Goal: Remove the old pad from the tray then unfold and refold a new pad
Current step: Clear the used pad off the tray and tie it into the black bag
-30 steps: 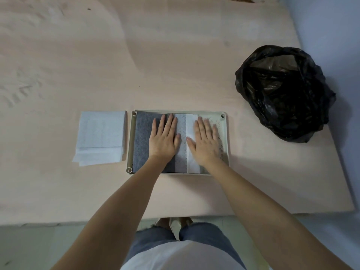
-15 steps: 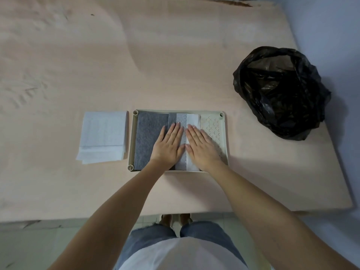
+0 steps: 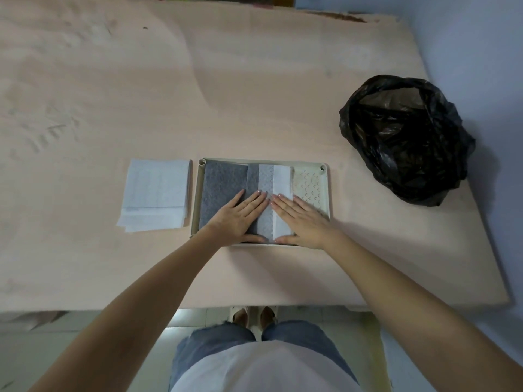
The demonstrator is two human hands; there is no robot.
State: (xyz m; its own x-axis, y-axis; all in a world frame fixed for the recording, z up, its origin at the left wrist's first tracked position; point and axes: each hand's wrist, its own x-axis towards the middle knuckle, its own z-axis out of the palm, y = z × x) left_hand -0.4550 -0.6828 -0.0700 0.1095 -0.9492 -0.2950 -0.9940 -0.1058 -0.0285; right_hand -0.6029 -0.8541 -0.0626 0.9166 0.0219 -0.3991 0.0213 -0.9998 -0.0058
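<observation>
From the head camera, a pale green rectangular plastic tray (image 3: pixel 324 193) is sitting on the beige tabletop (image 3: pixel 254 94), and a partly folded grey-and-white absorbent pad (image 3: pixel 223 182) is lying inside it, covering the tray's left and middle and leaving the chevron-embossed floor bare at the right. The left hand (image 3: pixel 237 219) is lying flat on the grey felt-like face, fingers straight and together, holding nothing. The right hand (image 3: pixel 302 222) is pressing flat in the same way over the white folded-over strip, its fingertips almost meeting those of the left above the dimpled middle band.

The pad is looking thin, soft and very light, likely to flop and spring open at its creases, so it is probably best pinched at a corner or along the free white edge rather than lifted from the middle. Its grey face looks fibrous; the white backing looks smoother and perhaps slippery.

Just left of the tray, a stack of folded white quilted pads (image 3: pixel 155 193) is waiting. Well to the right, a crumpled glossy black plastic bag (image 3: pixel 407 142) is standing open.
</observation>
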